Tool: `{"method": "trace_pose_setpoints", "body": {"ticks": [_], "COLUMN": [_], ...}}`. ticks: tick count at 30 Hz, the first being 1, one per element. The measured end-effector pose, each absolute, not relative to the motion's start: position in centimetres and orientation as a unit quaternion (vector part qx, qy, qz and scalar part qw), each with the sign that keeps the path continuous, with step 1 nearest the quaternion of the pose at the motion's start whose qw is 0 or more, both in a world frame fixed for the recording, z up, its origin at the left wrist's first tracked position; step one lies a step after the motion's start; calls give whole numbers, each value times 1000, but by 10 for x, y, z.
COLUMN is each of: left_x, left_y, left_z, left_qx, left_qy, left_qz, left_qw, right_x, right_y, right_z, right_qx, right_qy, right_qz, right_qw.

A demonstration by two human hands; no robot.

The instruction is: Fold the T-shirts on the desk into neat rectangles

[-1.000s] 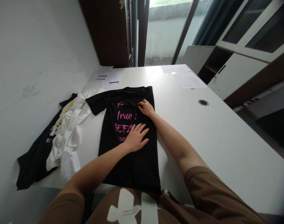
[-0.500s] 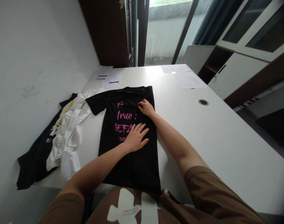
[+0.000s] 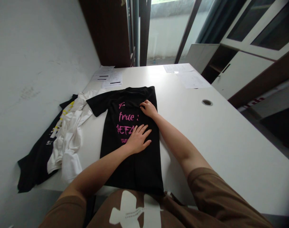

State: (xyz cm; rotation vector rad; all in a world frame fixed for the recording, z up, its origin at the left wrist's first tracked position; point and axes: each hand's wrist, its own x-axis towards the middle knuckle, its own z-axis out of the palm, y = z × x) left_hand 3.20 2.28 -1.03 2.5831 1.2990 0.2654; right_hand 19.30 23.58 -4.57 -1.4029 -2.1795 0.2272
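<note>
A black T-shirt (image 3: 118, 158) with pink lettering lies on the white table, its right side folded inward over part of the print. One sleeve sticks out to the left. My left hand (image 3: 138, 139) rests flat on the middle of the shirt, fingers spread, over the end of the lettering. Farther up, my right hand (image 3: 148, 108) has its fingers bent and close together on the folded layer, their tips at the fabric's edge near the shoulder. What lies under those fingertips is hidden.
A crumpled white garment (image 3: 70, 133) and a black garment (image 3: 37, 158) with yellow and white print lie at left by the wall. Paper sheets (image 3: 112, 79) are at the back left, more papers (image 3: 193, 79) at the back right. A round cable hole (image 3: 207, 102) pierces the table (image 3: 220, 139).
The view has tilted very slightly. Both hands and the black T-shirt keep their places.
</note>
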Motion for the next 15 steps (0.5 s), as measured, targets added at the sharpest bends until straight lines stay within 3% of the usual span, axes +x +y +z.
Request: {"method": "trace_pose_setpoints", "body": {"ticks": [15], "left_x": [32], "left_y": [23], "left_z": [-11], "left_qx": [883], "left_qy": [443], "left_qz": [93], "left_qw": [121], "right_x": [193], "right_y": [237], "right_z": [-47], "right_qx": [-520], "right_qy": [-805], "right_qz": [86], "right_qw": [271]}}
